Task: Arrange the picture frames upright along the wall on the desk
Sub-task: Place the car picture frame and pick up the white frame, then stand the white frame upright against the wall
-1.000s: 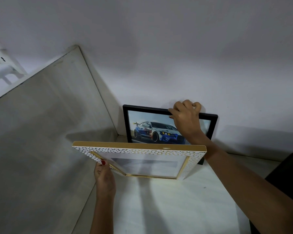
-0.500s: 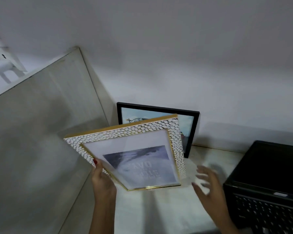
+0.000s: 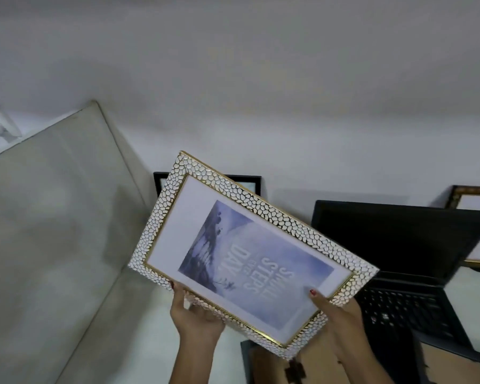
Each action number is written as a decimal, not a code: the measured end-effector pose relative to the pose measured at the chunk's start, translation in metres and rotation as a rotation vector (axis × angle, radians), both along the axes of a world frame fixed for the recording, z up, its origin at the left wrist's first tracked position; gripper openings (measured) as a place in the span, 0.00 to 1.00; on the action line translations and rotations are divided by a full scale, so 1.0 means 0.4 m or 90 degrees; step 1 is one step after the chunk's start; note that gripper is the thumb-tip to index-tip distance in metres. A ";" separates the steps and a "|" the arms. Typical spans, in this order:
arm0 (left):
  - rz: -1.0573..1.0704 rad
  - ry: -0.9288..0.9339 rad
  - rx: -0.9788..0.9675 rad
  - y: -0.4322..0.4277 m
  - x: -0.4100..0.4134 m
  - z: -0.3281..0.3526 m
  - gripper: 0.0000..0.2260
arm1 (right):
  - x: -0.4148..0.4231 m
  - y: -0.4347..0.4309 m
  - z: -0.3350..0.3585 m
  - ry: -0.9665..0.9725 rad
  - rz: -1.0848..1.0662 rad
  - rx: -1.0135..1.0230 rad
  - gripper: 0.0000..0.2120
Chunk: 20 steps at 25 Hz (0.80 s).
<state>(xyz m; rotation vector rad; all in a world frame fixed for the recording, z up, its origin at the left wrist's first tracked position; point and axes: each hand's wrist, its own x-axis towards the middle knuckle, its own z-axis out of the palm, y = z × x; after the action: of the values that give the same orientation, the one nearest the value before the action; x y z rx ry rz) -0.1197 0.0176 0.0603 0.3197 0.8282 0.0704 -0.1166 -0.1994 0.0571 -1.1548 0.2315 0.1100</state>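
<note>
I hold a white-and-gold pebbled picture frame [image 3: 250, 253] tilted in mid-air above the desk, its blue print with white lettering turned sideways. My left hand [image 3: 194, 317] grips its lower left edge from below. My right hand [image 3: 336, 311] grips its lower right corner, thumb on the glass. Behind it a black frame [image 3: 247, 180] stands upright against the wall in the corner, mostly hidden. A dark gold frame [image 3: 471, 199] leans on the wall at far right.
An open black laptop [image 3: 399, 261] sits on the desk to the right. A grey partition panel [image 3: 53, 231] closes the left side. A frame lying back-up [image 3: 316, 364] rests at the near edge. The white desk [image 3: 150, 314] shows below the held frame.
My right hand left the black frame's top, came down and took hold of the pebbled frame. That frame rose and turned its face toward me, rotating clockwise. The view shifted right, revealing the laptop.
</note>
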 end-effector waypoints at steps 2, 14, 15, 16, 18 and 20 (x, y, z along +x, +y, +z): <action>-0.061 -0.018 -0.052 -0.127 -0.040 0.015 0.19 | -0.019 -0.130 0.067 -0.065 -0.036 -0.004 0.32; -0.365 0.030 0.375 -0.875 -0.102 0.033 0.26 | -0.122 -0.990 0.463 -0.351 -0.038 -0.606 0.20; -0.295 -0.038 0.497 -0.910 -0.091 0.058 0.27 | -0.129 -1.034 0.498 -0.368 0.011 -0.681 0.17; -0.262 -0.118 0.610 -0.950 -0.085 0.087 0.29 | -0.131 -1.073 0.520 -0.374 0.063 -0.759 0.14; -0.397 -0.316 0.780 -1.062 -0.079 0.139 0.29 | -0.122 -1.134 0.536 -0.381 0.126 -0.927 0.13; -0.660 -0.460 0.793 -1.200 -0.064 0.150 0.28 | -0.092 -1.185 0.517 -0.375 0.145 -1.077 0.13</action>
<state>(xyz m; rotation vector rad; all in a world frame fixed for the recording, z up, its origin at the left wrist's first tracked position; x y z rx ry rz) -0.1452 -0.4626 0.1203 1.7418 -0.2767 -0.2764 -0.1533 -0.6735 0.2640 -2.8124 -0.4651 -0.3047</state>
